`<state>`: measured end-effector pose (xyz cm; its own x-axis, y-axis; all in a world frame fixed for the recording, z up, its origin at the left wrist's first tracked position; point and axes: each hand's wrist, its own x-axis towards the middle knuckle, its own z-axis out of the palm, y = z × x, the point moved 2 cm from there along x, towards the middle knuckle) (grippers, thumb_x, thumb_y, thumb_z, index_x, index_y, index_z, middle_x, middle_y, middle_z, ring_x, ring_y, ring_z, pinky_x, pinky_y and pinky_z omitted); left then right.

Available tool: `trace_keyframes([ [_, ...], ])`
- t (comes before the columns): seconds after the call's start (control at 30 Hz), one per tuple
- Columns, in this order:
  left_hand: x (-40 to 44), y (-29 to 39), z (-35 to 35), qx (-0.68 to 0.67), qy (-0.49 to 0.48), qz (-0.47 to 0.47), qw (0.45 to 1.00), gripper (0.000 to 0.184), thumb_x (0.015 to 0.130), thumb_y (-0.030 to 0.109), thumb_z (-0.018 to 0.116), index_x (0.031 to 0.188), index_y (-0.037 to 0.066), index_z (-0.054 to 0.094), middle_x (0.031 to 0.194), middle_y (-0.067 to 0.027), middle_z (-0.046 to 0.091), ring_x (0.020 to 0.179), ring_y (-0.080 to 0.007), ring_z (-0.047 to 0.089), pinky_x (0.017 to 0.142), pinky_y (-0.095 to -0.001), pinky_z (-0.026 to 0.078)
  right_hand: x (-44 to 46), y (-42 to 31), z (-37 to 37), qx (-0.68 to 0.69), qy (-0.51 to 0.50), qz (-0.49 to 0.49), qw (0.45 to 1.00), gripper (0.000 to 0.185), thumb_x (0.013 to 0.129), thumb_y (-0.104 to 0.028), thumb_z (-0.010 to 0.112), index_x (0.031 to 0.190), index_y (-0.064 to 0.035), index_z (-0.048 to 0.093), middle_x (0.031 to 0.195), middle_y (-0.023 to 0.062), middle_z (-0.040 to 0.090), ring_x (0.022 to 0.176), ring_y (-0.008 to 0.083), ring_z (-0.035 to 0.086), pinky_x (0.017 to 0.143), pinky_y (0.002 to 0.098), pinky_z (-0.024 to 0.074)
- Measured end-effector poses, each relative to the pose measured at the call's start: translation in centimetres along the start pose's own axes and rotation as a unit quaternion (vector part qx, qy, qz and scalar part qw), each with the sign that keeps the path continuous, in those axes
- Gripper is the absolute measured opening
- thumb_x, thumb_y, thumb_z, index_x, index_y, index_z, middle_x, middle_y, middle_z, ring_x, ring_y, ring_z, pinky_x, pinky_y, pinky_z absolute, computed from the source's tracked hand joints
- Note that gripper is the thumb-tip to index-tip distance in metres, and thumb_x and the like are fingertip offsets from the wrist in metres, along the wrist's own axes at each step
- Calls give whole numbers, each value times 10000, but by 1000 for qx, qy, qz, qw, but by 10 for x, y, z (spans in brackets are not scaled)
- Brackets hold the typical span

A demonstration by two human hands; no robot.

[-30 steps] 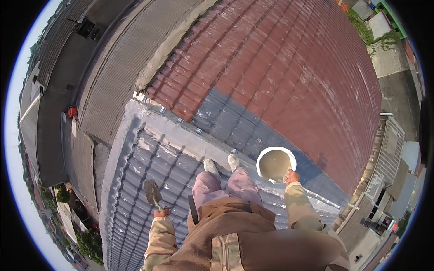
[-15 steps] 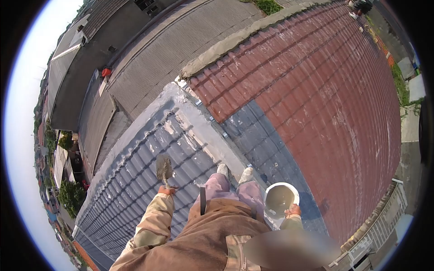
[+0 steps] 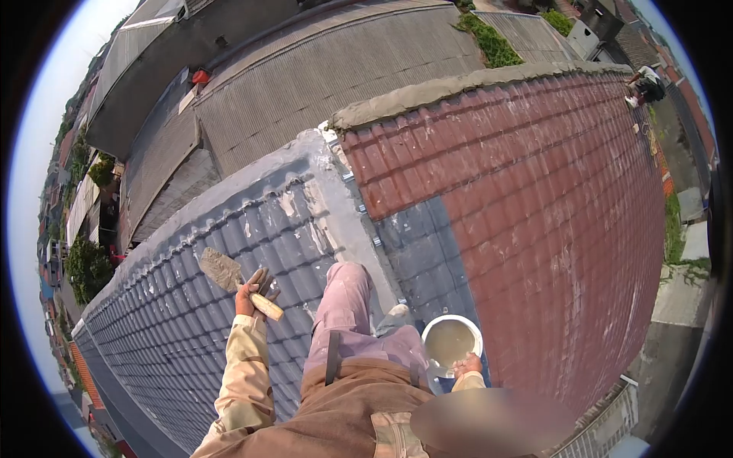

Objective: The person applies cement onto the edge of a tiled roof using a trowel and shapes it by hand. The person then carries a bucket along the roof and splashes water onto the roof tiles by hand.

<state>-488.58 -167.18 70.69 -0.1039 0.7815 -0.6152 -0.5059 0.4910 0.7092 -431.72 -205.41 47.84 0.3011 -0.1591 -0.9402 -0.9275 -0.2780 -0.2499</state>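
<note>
My left hand (image 3: 255, 293) is around a trowel whose wooden handle (image 3: 266, 307) points down to the right. Grey residue coats the trowel blade (image 3: 220, 269), which is above the blue-grey tiles (image 3: 179, 320). At the right, my right hand (image 3: 467, 364) grips the rim of a white bucket (image 3: 477, 333) that holds a murky grey-brown liquid. Beneath the bucket are the blue-painted part and the edge of the red roof. One leg is raised in front, with its foot hidden; the other shoe (image 3: 394, 319) is beside the cement strip between the roofs.
Red tiles (image 3: 534, 221) cover the right side, edged by a cement ridge (image 3: 427, 99). Another person (image 3: 649, 85) crouches at the far right corner. Corrugated roofs (image 3: 336, 69) lie beyond the ridge, and the left roof edge (image 3: 153, 233) drops toward trees and houses.
The view has turned toward the right, bringing the other person into sight. My left hand has turned the trowel so its blade points up-left. One knee has come up. The bucket remains in my right hand.
</note>
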Motion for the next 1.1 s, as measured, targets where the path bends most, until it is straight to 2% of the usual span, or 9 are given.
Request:
trace_keyframes([
  [0.07,11,14,21,-36,-1,26,999,699,780,169,490,1462,16,447,1533,-96,443,1431,-292,381,1114,-557,361,7,-13,28,28,-31,11,999,153,880,-237,597,1013,-186,543,859,55,506,696,230,478,776,454,439],
  [0.1,17,22,38,-49,-2,38,998,694,785,163,488,1463,17,445,1532,-99,445,1438,-291,371,1122,-551,352,-13,-24,52,38,-14,7,999,69,868,-211,578,910,-193,527,708,29,456,625,203,426,765,440,425],
  [0.13,27,27,52,-60,-3,49,997,690,791,158,487,1464,18,443,1531,-102,447,1445,-290,361,1131,-545,344,-40,-37,77,34,-12,5,999,69,868,-211,578,910,-193,527,708,29,456,625,203,426,765,440,425],
  [0.2,59,32,74,-89,-25,58,994,679,804,140,491,1466,0,430,1531,-102,446,1444,-275,366,1138,-543,334,-73,-55,128,64,-6,1,998,114,837,-153,594,866,-154,484,710,8,326,568,168,319,660,394,387],
  [0.33,131,30,136,-87,-74,24,993,628,822,124,490,1433,-17,473,1505,-100,475,1427,-245,388,1124,-516,355,-86,-87,221,52,-98,16,994,168,824,-158,541,726,-186,407,543,-24,308,552,158,306,703,381,388],
  [0.57,282,-20,231,-89,-119,-112,982,523,834,58,518,1342,-52,569,1392,-97,580,1319,-234,506,1051,-439,445,-98,-141,422,32,-111,2,993,133,862,-167,526,765,-163,435,603,-18,360,517,141,330,696,390,429],
  [0.77,388,-78,286,-77,-86,-209,971,453,838,38,529,1273,-44,631,1422,-68,561,1225,-191,538,972,-350,482,-75,-177,605,57,-128,-4,990,101,927,-125,470,833,-149,441,684,-28,378,510,120,344,637,350,425],
  [0.87,427,-120,298,-64,-94,-232,966,509,864,84,506,1359,-15,570,1429,-57,538,1252,-218,509,1049,-412,438,-61,-194,698,92,-109,-36,989,196,876,-82,529,736,-161,417,573,-15,333,551,149,345,625,350,377],
  [1.1,462,-181,304,-59,-49,-312,947,512,861,93,513,1361,13,585,1397,-62,521,1167,-198,520,1031,-402,443,-76,-236,865,112,-171,-54,977,154,886,-77,533,772,-112,437,615,6,344,564,161,353,592,342,397],
])
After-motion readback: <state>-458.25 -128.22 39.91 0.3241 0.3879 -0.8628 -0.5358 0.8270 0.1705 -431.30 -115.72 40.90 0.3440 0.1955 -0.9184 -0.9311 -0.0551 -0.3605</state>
